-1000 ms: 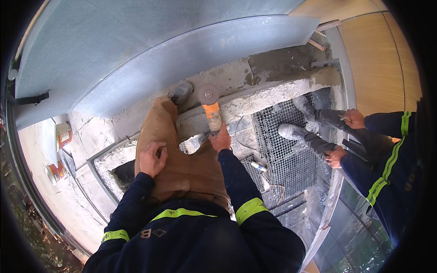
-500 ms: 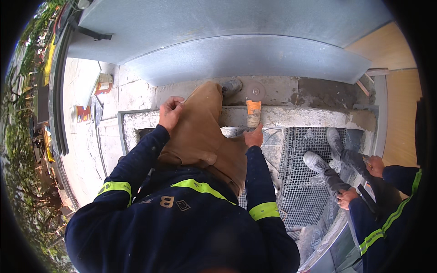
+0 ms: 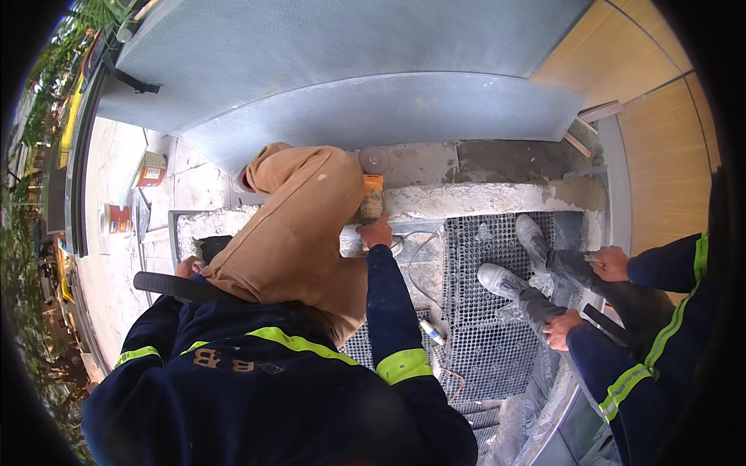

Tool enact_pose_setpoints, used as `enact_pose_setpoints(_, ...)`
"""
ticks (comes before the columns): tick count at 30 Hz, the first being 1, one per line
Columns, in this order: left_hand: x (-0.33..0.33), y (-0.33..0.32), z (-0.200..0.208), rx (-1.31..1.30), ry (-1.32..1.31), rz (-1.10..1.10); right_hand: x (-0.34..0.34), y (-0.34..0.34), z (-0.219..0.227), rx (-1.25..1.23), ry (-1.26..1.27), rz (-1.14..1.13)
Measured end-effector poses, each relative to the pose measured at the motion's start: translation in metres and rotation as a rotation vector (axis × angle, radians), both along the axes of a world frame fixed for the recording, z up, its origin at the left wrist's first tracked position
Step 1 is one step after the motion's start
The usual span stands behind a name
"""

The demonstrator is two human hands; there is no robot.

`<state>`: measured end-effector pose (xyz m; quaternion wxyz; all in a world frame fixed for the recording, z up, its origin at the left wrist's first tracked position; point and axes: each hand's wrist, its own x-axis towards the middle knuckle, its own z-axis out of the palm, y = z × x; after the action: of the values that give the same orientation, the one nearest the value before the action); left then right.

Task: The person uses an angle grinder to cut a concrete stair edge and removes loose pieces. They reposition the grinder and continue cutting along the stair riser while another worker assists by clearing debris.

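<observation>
My right hand is closed at the rear end of a dusty orange angle grinder, index finger stretched along it. The grinder lies across the rough concrete ledge, its round disc over the paving beyond. My left hand is low beside my tan-trousered thigh, partly hidden, so its fingers cannot be made out. Near it a dark strap-like piece sticks out at my waist. My bent knee is raised just left of the grinder.
Black studded mats cover the pit floor, with a cable and a white bottle-like item there. A co-worker's shoe rests on the mat at right. Grey panels stand ahead. Cans sit at left.
My left hand has dropped from above my thigh down beside it, and my leg has swung left with the knee bent. My right hand stays at the grinder. The view has shifted right.
</observation>
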<state>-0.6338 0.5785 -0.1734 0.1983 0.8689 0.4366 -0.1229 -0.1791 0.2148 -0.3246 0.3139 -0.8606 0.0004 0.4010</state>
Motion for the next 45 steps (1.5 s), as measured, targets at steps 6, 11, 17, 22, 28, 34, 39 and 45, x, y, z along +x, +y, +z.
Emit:
enact_pose_setpoints(6, 0.174, -0.007, 0.06, 0.267, -0.16, -0.043, -0.008, 0.007, 0.007, 0.062, 0.05, 0.02)
enact_pose_setpoints(11, 0.289, -0.031, 0.045, -0.017, -0.373, 0.035, -0.011, -0.001, -0.005, -0.015, -0.018, 0.065)
enact_pose_setpoints(17, 0.29, -0.036, -0.031, -0.146, -0.27, -0.005, -0.004, 0.0, -0.001, -0.009, -0.042, 0.103)
enact_pose_setpoints(22, 0.278, -0.036, -0.096, -0.24, -0.039, 0.032, -0.001, -0.002, 0.004, 0.0, -0.019, 0.082)
enact_pose_setpoints(28, 0.298, -0.057, -0.178, -0.06, -0.153, -0.171, -0.002, -0.003, 0.004, 0.034, -0.017, 0.039)
enact_pose_setpoints(34, 0.311, -0.09, -0.219, 0.173, -0.08, -0.118, 0.004, -0.003, 0.011, 0.009, -0.022, 0.076)
enact_pose_setpoints(39, 0.315, -0.092, -0.216, 0.177, -0.13, -0.101, 0.005, 0.009, 0.022, 0.034, -0.01, 0.048)
enact_pose_setpoints(45, 0.3, -0.088, -0.221, 0.212, -0.211, -0.088, -0.022, 0.071, 0.023, 0.107, 0.028, 0.049)
